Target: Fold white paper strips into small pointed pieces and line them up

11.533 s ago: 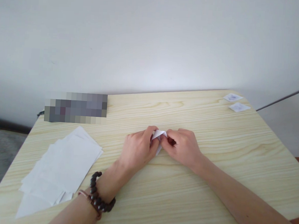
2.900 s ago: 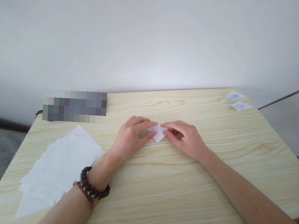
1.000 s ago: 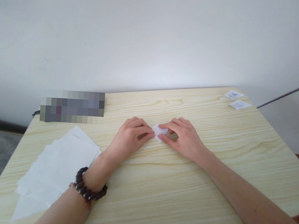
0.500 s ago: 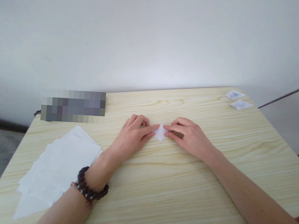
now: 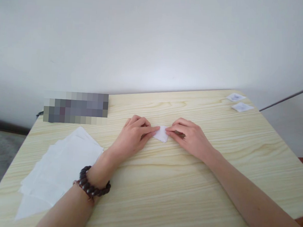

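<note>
A small folded piece of white paper (image 5: pixel 162 134) is held between my two hands, just above or on the middle of the table. My left hand (image 5: pixel 136 133) pinches its left side between thumb and index finger, the other fingers curled back. From the right, my right hand (image 5: pixel 191 134) grips the opposite side with thumb and index finger. The paper's lower corner points toward me. A dark beaded bracelet (image 5: pixel 91 188) circles my left wrist.
Loose sheets of white paper (image 5: pixel 63 163) lie in a spread pile at the left of the wooden table (image 5: pixel 161 199). A pixelated object (image 5: pixel 76 107) sits at the back left. Two folded paper diamonds (image 5: pixel 236 97) lie at the far right corner, near the wall.
Both hands still pinch the folded paper. The paper's lower corner looks blunter and turned slightly to the right, and the fingers have shifted a little along its edges.
</note>
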Action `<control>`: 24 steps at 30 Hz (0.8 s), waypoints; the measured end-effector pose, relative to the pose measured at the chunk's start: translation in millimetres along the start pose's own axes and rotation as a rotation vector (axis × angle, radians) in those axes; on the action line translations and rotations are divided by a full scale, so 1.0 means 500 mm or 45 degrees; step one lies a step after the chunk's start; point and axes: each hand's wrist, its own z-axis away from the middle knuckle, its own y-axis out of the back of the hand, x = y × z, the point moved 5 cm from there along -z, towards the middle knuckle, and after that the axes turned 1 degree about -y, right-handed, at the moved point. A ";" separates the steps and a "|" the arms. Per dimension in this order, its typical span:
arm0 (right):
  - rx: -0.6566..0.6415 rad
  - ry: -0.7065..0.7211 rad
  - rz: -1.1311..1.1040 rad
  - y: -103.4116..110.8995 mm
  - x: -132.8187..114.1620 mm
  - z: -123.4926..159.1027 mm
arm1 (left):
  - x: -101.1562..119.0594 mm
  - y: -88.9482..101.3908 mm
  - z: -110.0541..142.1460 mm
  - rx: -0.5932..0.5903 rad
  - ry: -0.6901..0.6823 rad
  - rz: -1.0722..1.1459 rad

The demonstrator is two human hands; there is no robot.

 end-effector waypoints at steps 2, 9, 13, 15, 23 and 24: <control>-0.004 -0.013 0.018 0.000 -0.002 -0.002 | -0.004 -0.001 0.000 0.006 0.013 -0.012; 0.001 -0.009 -0.021 -0.001 0.004 -0.003 | -0.007 -0.002 -0.002 -0.019 0.050 -0.025; -0.009 0.014 0.000 -0.003 0.006 0.002 | -0.005 0.001 0.000 -0.025 0.046 -0.009; -0.019 -0.007 0.007 -0.003 0.006 0.002 | -0.004 0.001 0.001 -0.036 0.042 0.000; -0.146 0.001 0.183 -0.004 -0.003 -0.009 | -0.002 -0.002 -0.001 -0.010 0.101 -0.065; -0.151 0.001 0.207 -0.004 -0.004 -0.010 | -0.003 -0.002 -0.001 -0.017 0.106 -0.065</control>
